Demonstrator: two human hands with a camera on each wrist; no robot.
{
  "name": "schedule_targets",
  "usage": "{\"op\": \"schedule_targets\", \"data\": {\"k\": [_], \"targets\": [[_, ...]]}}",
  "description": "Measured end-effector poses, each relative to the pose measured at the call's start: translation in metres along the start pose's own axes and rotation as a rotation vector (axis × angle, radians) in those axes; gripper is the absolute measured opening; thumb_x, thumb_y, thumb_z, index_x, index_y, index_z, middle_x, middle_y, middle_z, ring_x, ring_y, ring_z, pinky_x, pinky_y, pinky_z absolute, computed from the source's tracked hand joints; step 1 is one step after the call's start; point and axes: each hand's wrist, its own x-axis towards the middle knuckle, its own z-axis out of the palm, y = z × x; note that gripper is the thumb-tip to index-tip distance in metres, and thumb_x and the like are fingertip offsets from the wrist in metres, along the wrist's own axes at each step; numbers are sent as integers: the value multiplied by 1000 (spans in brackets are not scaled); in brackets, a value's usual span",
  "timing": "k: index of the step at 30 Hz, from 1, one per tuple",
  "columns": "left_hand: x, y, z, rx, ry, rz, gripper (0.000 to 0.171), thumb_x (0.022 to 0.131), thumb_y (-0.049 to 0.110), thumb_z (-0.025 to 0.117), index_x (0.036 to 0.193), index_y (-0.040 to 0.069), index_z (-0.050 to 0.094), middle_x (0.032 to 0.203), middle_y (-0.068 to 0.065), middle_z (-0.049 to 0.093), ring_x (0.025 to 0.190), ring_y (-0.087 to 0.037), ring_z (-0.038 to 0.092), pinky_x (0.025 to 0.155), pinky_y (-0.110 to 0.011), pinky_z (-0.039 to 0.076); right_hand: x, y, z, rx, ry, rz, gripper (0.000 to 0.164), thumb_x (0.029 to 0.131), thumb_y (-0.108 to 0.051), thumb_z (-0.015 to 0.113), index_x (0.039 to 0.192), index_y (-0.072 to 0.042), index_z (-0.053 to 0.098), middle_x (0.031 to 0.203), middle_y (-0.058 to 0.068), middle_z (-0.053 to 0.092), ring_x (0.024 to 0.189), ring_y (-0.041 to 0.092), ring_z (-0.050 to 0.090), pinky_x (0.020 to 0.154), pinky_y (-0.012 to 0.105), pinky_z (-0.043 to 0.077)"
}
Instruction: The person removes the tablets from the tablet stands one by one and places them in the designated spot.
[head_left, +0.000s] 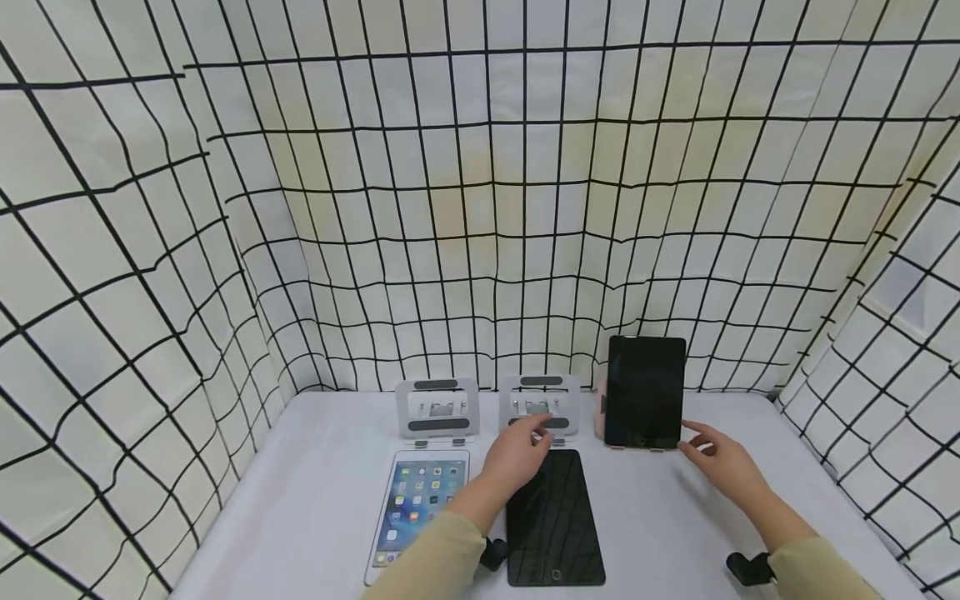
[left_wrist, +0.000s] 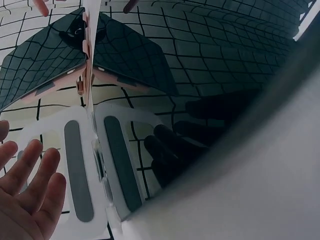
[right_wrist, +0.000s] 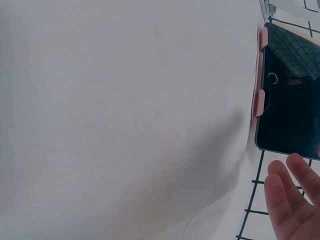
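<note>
A black tablet [head_left: 645,392] leans upright on a pink stand [right_wrist: 260,103] at the back right. My right hand [head_left: 718,463] is at that tablet's right edge, thumb and fingers apart; whether the fingertips touch it I cannot tell. My left hand [head_left: 516,454] hovers over the top of a second black tablet [head_left: 558,533], which lies flat with a dark screen. In the left wrist view its fingers are loosely extended, holding nothing, before the middle white stand [head_left: 542,381]. Left of it a white tablet [head_left: 427,492] lies flat, its screen lit with app icons.
Another white stand [head_left: 436,385] with grey pads stands behind the white tablet. White cloth with a black grid [head_left: 465,208] rises behind and on both sides of the white tabletop [head_left: 315,492].
</note>
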Motion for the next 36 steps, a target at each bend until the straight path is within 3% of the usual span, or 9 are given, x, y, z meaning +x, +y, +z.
{"op": "schedule_targets", "data": {"k": [8, 16, 25, 32, 36], "targets": [[14, 11, 20, 37, -34, 30, 39, 99, 27, 61, 137, 21, 60, 108, 5, 68, 96, -11, 66, 76, -30, 52, 6, -1, -2, 20, 40, 54, 57, 100, -31, 59, 146, -2, 42, 116, 21, 62, 104, 37, 61, 73, 42, 52], [29, 24, 30, 55, -15, 22, 40, 99, 27, 59, 139, 24, 58, 107, 8, 69, 87, -6, 63, 69, -28, 49, 16, -2, -4, 25, 75, 52, 59, 100, -30, 57, 148, 0, 38, 122, 27, 58, 108, 42, 58, 79, 50, 52], [46, 39, 44, 48, 3, 10, 46, 99, 27, 60, 144, 24, 54, 109, 6, 69, 76, -7, 58, 64, -27, 47, 24, -3, -4, 61, 86, 87, 64, 102, -33, 53, 152, -1, 30, 129, 28, 54, 114, 44, 55, 82, 51, 51], [55, 48, 59, 8, -8, -29, 53, 99, 32, 59, 149, 24, 45, 112, 6, 67, 85, -10, 61, 71, -30, 50, 31, -8, 0, 106, 118, 86, 64, 102, -30, 52, 153, -1, 28, 128, 28, 54, 111, 42, 57, 78, 46, 51], [61, 48, 61, -3, -11, -36, 52, 100, 33, 58, 150, 26, 45, 110, 5, 67, 79, -10, 58, 66, -28, 47, 35, -10, 4, 124, 126, 81, 63, 102, -28, 52, 153, -1, 27, 128, 27, 55, 111, 41, 57, 77, 44, 50]]}}
